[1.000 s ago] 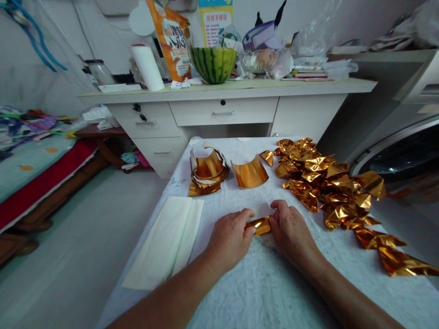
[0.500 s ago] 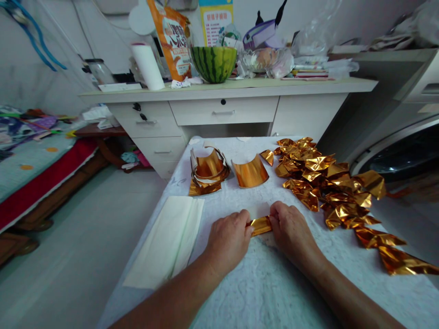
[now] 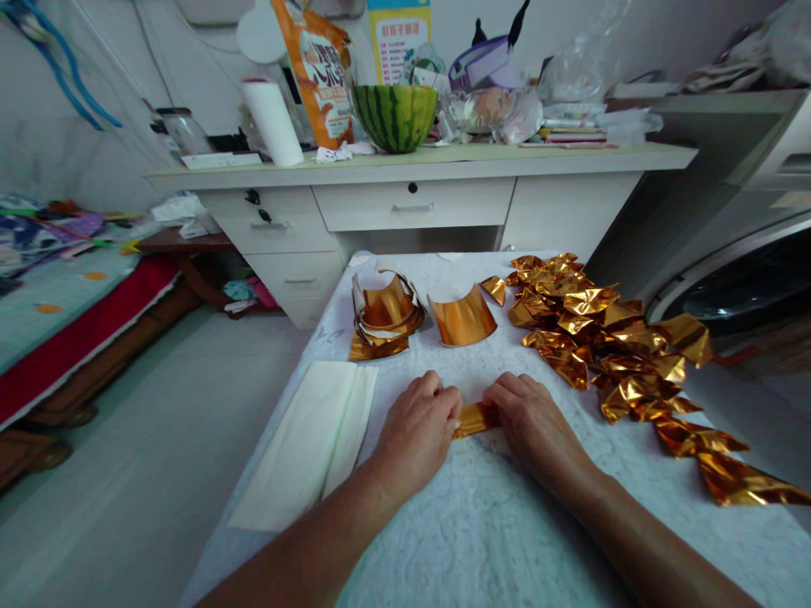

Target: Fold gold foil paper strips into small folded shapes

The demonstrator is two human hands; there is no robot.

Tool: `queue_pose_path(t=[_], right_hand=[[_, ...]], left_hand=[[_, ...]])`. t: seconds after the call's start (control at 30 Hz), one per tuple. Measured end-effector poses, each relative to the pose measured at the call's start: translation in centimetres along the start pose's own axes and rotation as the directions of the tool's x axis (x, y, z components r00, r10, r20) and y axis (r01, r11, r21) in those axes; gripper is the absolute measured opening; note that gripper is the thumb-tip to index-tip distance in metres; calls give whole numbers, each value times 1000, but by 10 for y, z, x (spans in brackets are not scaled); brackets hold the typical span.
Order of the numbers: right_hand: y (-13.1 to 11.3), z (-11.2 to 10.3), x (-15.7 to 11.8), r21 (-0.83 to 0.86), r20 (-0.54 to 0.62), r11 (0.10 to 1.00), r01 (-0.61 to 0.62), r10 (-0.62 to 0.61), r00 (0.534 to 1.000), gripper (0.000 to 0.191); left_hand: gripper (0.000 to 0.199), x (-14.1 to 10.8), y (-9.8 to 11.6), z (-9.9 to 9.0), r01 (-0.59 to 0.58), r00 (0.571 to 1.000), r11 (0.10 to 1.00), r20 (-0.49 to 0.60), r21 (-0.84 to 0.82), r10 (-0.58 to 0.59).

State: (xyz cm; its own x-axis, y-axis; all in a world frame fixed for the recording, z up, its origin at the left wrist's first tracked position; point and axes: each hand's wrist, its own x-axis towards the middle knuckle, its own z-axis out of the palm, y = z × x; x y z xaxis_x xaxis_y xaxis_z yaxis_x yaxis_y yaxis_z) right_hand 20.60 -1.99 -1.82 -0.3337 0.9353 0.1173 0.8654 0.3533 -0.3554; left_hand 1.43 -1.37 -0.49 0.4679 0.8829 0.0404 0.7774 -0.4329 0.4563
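Note:
A narrow folded strip of gold foil paper (image 3: 476,420) lies between my hands, low over the cloth-covered table (image 3: 443,523). My left hand (image 3: 423,422) is closed on its left end, fingers curled. On the right end, my right hand (image 3: 529,422) is closed too, its fingertips hidden under the palm. Beyond my hands, a curved gold foil sheet (image 3: 464,319) stands by itself. Left of that sits a curled stack of gold and white sheets (image 3: 386,312). Folded pale paper (image 3: 301,443) lies beside my left forearm.
Twisted gold foil pieces (image 3: 592,317) are heaped along the table's right side. Behind stands a white desk (image 3: 411,173) bearing a half watermelon (image 3: 396,118), a paper roll (image 3: 272,122) and an orange packet (image 3: 320,76). A washing machine (image 3: 760,245) is at right, a bed (image 3: 89,312) at left.
My right hand has shifted slightly left, and the hands are closer together. The white paper seen behind the strip is now out of sight, and the strip lies flatter.

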Motion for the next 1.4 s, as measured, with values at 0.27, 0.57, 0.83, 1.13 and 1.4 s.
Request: queue_pose_path(t=[0.27,0.57,0.83,1.13,1.4], right_hand=[[-16,-2,-4,-112,-22,991,-72,70,997,12],[-26,5,-6,-269,-74,955,-126,110,991,34],[-28,9,-6,-286,-100,948,-140,116,988,45],[-1,8,-13,-228,-144,965,-132,100,984,28],[23,5,-16,-206,-143,962,-177,149,978,30]], left_hand=[[13,2,-5,0,-75,996,997,56,-29,76],[15,-1,-12,-18,-84,974,995,209,-47,92],[17,3,-16,-19,-56,964,994,253,-96,79],[18,5,-18,-18,-27,961,995,272,-98,53],[19,5,-17,-20,-17,958,994,283,-104,46]])
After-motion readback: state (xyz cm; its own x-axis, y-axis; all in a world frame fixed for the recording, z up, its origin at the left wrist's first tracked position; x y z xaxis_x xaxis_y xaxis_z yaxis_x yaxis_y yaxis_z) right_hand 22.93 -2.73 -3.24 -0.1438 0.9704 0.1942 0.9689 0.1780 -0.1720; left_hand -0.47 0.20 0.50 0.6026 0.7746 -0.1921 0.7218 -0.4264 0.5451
